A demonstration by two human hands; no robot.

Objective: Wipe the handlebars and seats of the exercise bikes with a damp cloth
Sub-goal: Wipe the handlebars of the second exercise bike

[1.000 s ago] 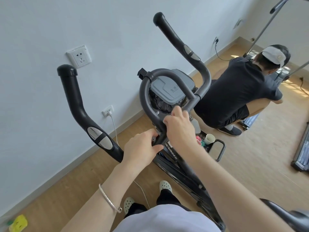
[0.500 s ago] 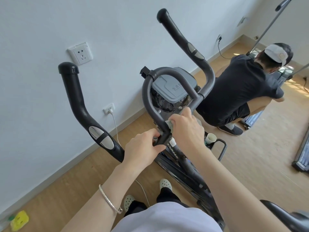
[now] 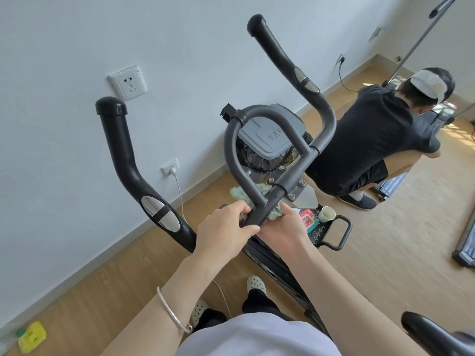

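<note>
The exercise bike's handlebar has a grey centre loop (image 3: 231, 150) and two black side grips, one at left (image 3: 123, 155) and one rising at upper centre (image 3: 282, 60). A pale green cloth (image 3: 240, 195) is wrapped behind the black stem (image 3: 259, 214) where the loop joins it. My left hand (image 3: 223, 232) grips the stem from the left. My right hand (image 3: 285, 227) holds the cloth against the stem's right and under side. The black seat (image 3: 437, 335) shows at the bottom right corner.
A person in black (image 3: 372, 140) crouches at right, back turned. A grey-lidded bin (image 3: 270, 132) stands by the wall behind the bars. A black tray (image 3: 334, 232) holds a cup (image 3: 327, 214) and a red pack (image 3: 307, 219). A plugged cable (image 3: 180, 191) hangs from the wall socket.
My right hand has slid from the top of the stem down to its right side, and the green cloth now shows behind the loop's base. My left hand keeps its grip.
</note>
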